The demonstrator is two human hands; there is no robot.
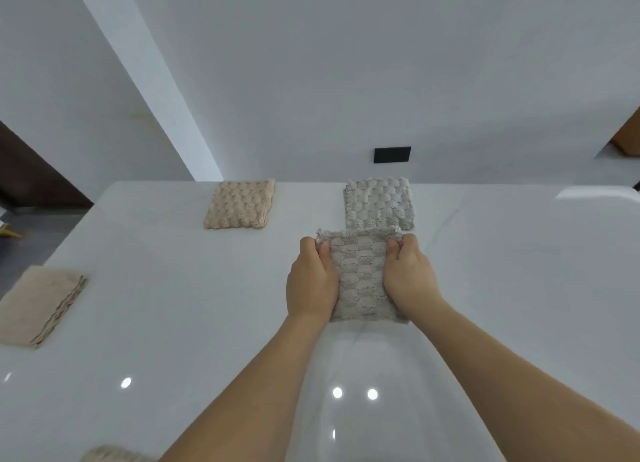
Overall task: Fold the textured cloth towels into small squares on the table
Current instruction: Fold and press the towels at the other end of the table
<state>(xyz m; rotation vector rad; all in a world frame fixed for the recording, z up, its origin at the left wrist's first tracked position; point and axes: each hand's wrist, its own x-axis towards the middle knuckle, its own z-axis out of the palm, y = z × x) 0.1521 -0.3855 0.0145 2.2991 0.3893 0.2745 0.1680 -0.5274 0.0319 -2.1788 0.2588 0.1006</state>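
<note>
The grey towel [362, 274] lies near the middle of the white table [173, 323], already narrowed to a strip running near to far; the left hand [311, 278] pinches its far-left corner and the right hand [408, 274] its far-right corner, thumbs on top. It looks soft, light and limp, its bumpy weave likely grippy rather than slick; the corners seem the place to hold, since the middle would sag. A folded grey square [379, 203] sits just beyond; a beige one [240, 205] farther left.
</note>
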